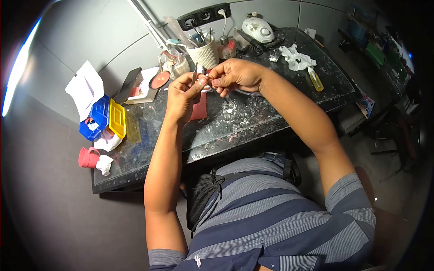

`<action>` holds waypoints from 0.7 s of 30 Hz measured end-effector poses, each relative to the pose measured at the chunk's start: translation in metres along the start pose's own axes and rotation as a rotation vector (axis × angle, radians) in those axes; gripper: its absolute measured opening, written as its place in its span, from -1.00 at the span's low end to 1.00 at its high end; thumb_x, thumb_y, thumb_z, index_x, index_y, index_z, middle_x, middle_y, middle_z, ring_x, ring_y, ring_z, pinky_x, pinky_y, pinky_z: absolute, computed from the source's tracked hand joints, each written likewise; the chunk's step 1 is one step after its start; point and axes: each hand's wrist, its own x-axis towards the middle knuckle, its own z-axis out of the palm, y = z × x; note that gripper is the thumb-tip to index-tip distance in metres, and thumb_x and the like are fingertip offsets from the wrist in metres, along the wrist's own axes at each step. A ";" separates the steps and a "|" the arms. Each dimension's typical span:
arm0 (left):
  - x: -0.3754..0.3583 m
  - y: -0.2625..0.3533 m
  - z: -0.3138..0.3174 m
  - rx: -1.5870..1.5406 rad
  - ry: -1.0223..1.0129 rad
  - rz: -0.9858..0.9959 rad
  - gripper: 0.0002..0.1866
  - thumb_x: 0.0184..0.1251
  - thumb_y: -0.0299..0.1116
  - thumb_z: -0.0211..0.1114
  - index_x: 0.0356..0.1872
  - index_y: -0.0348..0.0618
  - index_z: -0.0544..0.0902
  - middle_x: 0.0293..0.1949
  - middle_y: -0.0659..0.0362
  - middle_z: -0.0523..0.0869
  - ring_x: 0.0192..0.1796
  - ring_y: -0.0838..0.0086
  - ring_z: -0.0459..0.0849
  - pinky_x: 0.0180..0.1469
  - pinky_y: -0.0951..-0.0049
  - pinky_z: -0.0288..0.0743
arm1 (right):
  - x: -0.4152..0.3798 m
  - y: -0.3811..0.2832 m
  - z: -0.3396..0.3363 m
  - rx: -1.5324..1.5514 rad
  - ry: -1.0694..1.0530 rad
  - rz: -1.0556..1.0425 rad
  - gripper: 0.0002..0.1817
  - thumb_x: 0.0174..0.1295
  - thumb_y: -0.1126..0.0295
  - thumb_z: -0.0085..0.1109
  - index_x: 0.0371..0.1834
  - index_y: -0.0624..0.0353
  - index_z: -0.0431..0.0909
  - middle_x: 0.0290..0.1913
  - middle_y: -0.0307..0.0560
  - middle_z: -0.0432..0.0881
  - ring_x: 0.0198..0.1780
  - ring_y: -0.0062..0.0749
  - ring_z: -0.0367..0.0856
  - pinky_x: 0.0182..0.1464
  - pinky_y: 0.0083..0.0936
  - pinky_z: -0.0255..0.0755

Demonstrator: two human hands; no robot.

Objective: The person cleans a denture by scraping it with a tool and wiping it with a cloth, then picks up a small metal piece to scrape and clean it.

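Note:
My left hand (186, 93) and my right hand (235, 77) are raised over the back middle of the dark worktop (153, 131), their fingertips almost touching. Both are closed in a pinch. A thin tool seems to stand up from the fingers of my left hand, and something small and whitish shows between the hands, too small to make out. What my right fingertips hold is hidden. Below the hands a flat red sheet (198, 108) lies on the worktop, beside scattered white crumbs (229, 107).
Behind the hands stands a white textured cup (204, 55) of tools. A white device (258, 30), crumpled plastic (296, 57) and a yellow-handled tool (315, 80) are at the right. Left are an open box (143, 90), blue (96, 118) and yellow (117, 119) containers and a pink mug (88, 157).

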 end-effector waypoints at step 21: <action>0.000 -0.003 -0.004 0.030 -0.036 -0.005 -0.86 0.28 -0.47 0.43 -0.21 -0.21 0.64 -0.40 0.33 0.64 -0.54 0.78 0.32 -0.52 0.70 0.08 | 0.000 0.005 -0.001 0.047 -0.079 0.037 -0.79 0.37 0.46 0.23 -0.01 0.33 0.59 -0.24 -0.22 0.64 -0.23 -0.57 0.66 -0.13 -0.55 0.66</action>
